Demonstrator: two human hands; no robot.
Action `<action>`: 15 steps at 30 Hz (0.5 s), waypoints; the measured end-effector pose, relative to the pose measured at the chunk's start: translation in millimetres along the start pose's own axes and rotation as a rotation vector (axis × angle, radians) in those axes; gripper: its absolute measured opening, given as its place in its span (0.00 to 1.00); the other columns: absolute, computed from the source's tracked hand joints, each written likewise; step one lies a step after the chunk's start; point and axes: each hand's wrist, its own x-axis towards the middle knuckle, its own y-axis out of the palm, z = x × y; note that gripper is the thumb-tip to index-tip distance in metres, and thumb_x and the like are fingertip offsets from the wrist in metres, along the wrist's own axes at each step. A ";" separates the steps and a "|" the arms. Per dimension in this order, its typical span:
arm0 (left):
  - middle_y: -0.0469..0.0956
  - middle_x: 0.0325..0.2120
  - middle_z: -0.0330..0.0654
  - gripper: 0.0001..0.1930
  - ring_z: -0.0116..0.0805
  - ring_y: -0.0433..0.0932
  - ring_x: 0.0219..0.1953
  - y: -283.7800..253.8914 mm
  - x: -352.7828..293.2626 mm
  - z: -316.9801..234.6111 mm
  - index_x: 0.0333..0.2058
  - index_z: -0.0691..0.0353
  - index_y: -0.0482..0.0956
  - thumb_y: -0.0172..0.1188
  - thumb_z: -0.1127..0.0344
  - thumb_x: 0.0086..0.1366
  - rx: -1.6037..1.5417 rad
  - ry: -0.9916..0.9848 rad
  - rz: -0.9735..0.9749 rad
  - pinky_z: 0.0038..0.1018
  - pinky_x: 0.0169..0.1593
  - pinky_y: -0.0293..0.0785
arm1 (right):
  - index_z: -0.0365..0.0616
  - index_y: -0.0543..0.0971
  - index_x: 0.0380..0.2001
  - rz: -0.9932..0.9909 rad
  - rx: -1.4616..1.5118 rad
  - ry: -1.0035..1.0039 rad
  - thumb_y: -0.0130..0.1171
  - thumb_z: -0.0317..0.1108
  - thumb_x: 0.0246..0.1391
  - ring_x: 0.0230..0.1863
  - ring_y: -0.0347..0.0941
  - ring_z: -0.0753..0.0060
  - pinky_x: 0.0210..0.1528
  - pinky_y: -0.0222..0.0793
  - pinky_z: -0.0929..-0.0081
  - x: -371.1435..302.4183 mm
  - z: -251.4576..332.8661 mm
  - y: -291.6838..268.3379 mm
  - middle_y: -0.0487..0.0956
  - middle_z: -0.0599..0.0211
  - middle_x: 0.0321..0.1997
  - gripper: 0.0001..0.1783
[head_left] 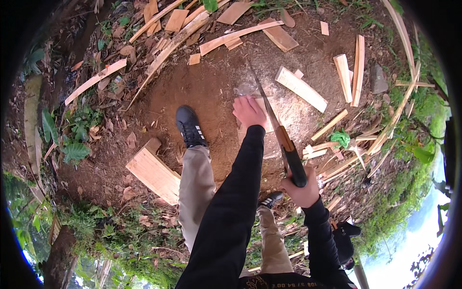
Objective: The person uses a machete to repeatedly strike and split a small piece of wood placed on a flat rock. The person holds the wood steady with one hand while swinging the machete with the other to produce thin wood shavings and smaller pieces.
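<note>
You wear this wide fisheye camera on your head, the left one of a side-by-side pair. It looks steeply down over your forearms [231, 197], close at the lower edge, onto the ground [163, 89] farther off. Your left hand [249, 111] sits near the frame's centre, your right hand [305, 189] below and right; sky [404, 241] curves in at lower right.

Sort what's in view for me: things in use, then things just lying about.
In use:
saw, held in the right hand
pale wood by the left hand

Lying about, apparently:
crumpled green thing
grey stone
wide board left of the legs
</note>
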 end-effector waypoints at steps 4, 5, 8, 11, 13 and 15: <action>0.70 0.31 0.46 0.14 0.50 0.69 0.41 -6.7 -12.7 -1.1 0.31 0.59 0.70 0.41 0.59 0.71 0.112 -0.037 -0.062 0.46 0.43 0.59 | 0.37 0.72 0.15 0.070 -0.080 -0.052 0.64 0.34 0.40 0.13 0.67 0.67 0.22 0.64 0.69 2.8 1.2 -2.7 0.69 0.63 0.11 0.14; 0.71 0.31 0.46 0.14 0.51 0.69 0.41 -12.5 -22.5 1.4 0.31 0.59 0.70 0.41 0.59 0.71 0.173 -0.066 -0.079 0.47 0.42 0.59 | 0.36 0.72 0.15 0.101 -0.126 -0.058 0.64 0.34 0.40 0.13 0.67 0.67 0.21 0.64 0.68 -0.3 0.7 -2.7 0.68 0.62 0.10 0.14; 0.72 0.32 0.45 0.14 0.49 0.69 0.41 -6.8 -18.3 -7.2 0.32 0.58 0.71 0.41 0.58 0.71 0.186 -0.182 -0.086 0.45 0.44 0.59 | 0.36 0.72 0.15 0.097 -0.191 -0.115 0.65 0.35 0.39 0.14 0.69 0.56 0.21 0.64 0.65 -7.0 10.3 -6.4 0.69 0.58 0.11 0.15; 0.73 0.32 0.45 0.15 0.49 0.70 0.42 -6.8 -15.5 -10.8 0.33 0.58 0.72 0.39 0.57 0.72 0.158 -0.266 -0.070 0.45 0.46 0.60 | 0.40 0.73 0.14 0.117 -0.287 -0.146 0.65 0.34 0.40 0.16 0.70 0.52 0.23 0.66 0.64 -45.9 -6.3 -21.2 0.71 0.59 0.12 0.13; 0.75 0.32 0.46 0.18 0.50 0.72 0.42 -3.2 -14.9 -5.5 0.33 0.59 0.73 0.38 0.55 0.72 0.149 -0.256 -0.084 0.46 0.45 0.62 | 0.40 0.74 0.15 0.226 -0.174 0.110 0.67 0.37 0.39 0.16 0.70 0.54 0.27 0.67 0.59 -61.3 3.2 -40.6 0.71 0.61 0.12 0.14; 0.75 0.31 0.46 0.18 0.50 0.72 0.41 1.6 -18.3 -12.1 0.33 0.59 0.72 0.38 0.55 0.73 0.099 -0.261 -0.068 0.46 0.45 0.62 | 0.40 0.75 0.18 0.165 -0.226 0.049 0.67 0.40 0.39 0.22 0.71 0.52 0.30 0.66 0.54 -42.4 -12.2 -37.9 0.73 0.56 0.17 0.16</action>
